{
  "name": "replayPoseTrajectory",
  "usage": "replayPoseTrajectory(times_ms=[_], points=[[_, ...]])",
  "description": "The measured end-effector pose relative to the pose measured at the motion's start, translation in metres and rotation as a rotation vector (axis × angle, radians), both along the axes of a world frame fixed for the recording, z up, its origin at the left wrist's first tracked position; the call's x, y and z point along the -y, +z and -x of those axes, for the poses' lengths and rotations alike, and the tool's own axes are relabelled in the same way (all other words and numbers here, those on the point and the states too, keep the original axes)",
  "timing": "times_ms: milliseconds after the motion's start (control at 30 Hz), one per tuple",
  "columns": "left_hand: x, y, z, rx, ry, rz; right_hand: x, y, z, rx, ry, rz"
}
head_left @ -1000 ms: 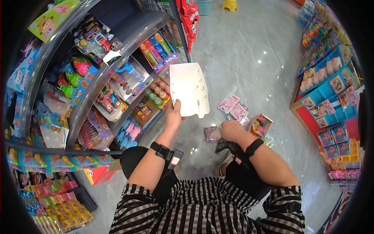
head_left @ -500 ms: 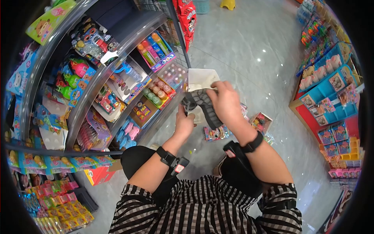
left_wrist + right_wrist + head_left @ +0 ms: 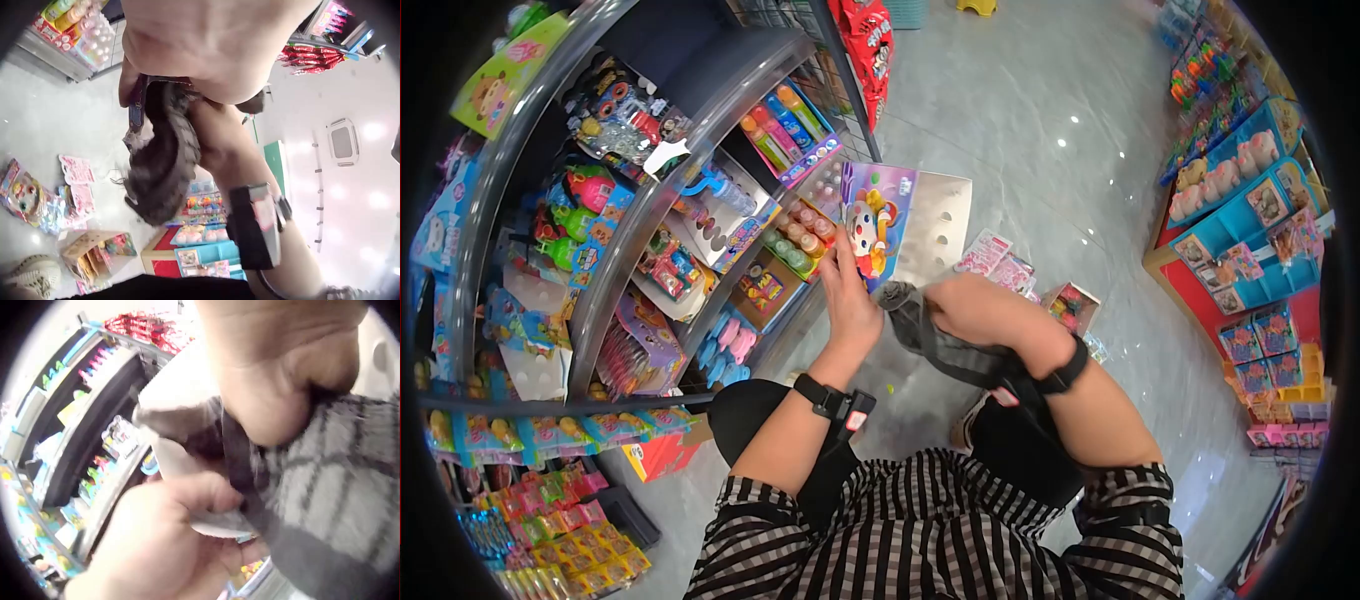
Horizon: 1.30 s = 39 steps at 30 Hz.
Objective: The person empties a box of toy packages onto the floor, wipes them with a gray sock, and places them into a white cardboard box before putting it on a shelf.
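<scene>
My left hand [image 3: 853, 310] holds a cardboard display box [image 3: 875, 225] by its left side, in front of the shelves. A printed cartoon face panel and a pale panel with round holes show on it. My right hand [image 3: 983, 312] grips a dark grey checked cloth [image 3: 912, 328], bunched near the box's lower edge and close to the left hand. In the right wrist view the cloth [image 3: 337, 487] hangs below the right hand's fingers, beside the box's pale cardboard edge. The left wrist view shows the cloth [image 3: 165, 169] blurred, and the left hand's fingers are partly hidden there.
Pink packets [image 3: 1005, 270] and a small open box of colourful packets [image 3: 1072, 310] lie on the grey floor. Curved shelves [image 3: 690, 215] of boxed toys and sweets stand at the left. A rack with blue trays [image 3: 1240, 240] stands at the right.
The right hand has come up from beside the floor packets with the cloth to the box. The box has turned from its white inside to show its printed panel.
</scene>
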<state>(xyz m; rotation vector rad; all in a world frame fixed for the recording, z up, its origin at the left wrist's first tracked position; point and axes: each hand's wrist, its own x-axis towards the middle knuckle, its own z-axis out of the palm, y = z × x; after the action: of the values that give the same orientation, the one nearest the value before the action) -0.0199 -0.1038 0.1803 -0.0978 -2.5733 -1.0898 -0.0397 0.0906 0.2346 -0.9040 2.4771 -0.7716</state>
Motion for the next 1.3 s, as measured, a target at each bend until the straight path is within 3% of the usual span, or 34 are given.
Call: replayPoseTrajectory(times_ms=[67,133,167,267,333,367,433,467,533,667,733,800,833,867,900,933,1000,1133,1300], points=[[-0.003,0.018,0.001,-0.009,-0.008,-0.056,-0.029,0.032,-0.016,0.041,0.037,-0.029],[-0.012,0.035,0.003,-0.038,-0.119,-0.161,-0.065,0.032,-0.029,0.112,-0.045,-0.008],[-0.015,0.033,0.007,-0.031,-0.128,-0.162,-0.085,0.039,-0.027,0.158,-0.079,-0.186],[-0.016,0.016,0.031,0.083,0.034,0.535,-0.154,0.026,-0.030,0.011,-0.465,-0.276],[-0.024,0.028,0.033,0.104,0.012,0.482,-0.203,0.002,-0.032,-0.163,-0.649,-0.502],[-0.030,0.031,0.031,0.161,-0.024,0.435,-0.223,-0.008,-0.042,-0.153,-0.669,-0.501],[-0.041,0.034,0.022,0.049,-0.058,0.471,-0.255,-0.028,-0.063,-0.283,-0.845,-0.531],[-0.047,0.036,0.018,-0.132,-0.107,0.489,-0.271,-0.047,-0.074,-0.280,-0.846,-0.530],[-0.056,0.037,0.013,-0.360,-0.206,0.468,-0.295,-0.099,-0.115,-0.213,-0.901,-0.629],[-0.055,0.013,0.020,-0.291,-0.138,0.398,-0.311,-0.201,-0.196,-0.011,-1.078,-0.699],[-0.057,0.005,0.018,-0.217,-0.103,0.310,-0.299,-0.225,-0.223,0.102,-1.184,-0.685],[-0.051,-0.014,0.013,-0.023,-0.024,0.142,-0.294,-0.251,-0.244,0.194,-1.190,-0.685],[-0.041,-0.036,0.014,-0.015,-0.027,0.145,-0.292,-0.260,-0.247,0.259,-1.189,-0.676],[-0.028,-0.063,0.015,0.151,0.013,-0.013,-0.290,-0.266,-0.244,0.269,-1.186,-0.680],[-0.020,-0.078,0.013,0.318,0.057,-0.173,-0.286,-0.272,-0.238,0.224,-1.090,-0.656],[-0.021,-0.071,0.007,0.329,0.059,-0.171,-0.276,-0.268,-0.225,0.179,-0.993,-0.631],[-0.020,-0.058,-0.007,0.716,0.194,-0.690,-0.247,-0.253,-0.194,0.066,-1.024,-0.164],[0.007,-0.097,-0.026,0.931,0.339,-0.729,-0.180,-0.240,-0.116,0.048,-0.671,0.102],[0.019,-0.128,-0.047,1.039,0.480,-0.819,-0.114,-0.275,-0.041,-0.020,-0.419,0.108]])
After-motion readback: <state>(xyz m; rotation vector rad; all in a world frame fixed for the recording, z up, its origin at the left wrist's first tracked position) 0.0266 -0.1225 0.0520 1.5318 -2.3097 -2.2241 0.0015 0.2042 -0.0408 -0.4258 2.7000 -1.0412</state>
